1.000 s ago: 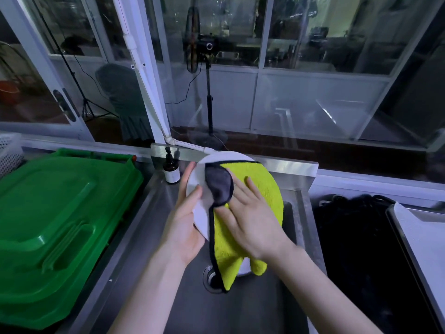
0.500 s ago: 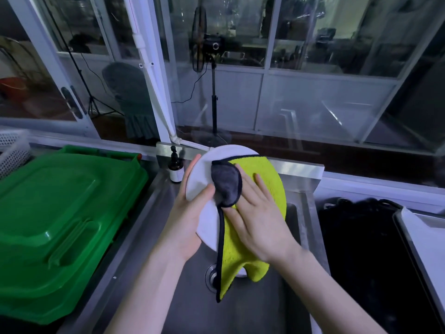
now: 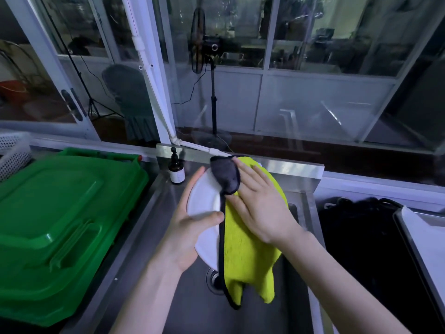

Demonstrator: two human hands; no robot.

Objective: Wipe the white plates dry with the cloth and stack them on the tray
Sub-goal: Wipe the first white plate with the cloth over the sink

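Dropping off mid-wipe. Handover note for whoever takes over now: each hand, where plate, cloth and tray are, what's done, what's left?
Left hand: grip on the white plate at its left rim, plate tilted above the sink.
Right hand: flat, fingers straight, pressing the yellow cloth onto the plate's face.
Tray: far right; no plates on its visible part.
Done: wiping under way.
Left: finish drying, set the plate on the tray; other plates not in view.
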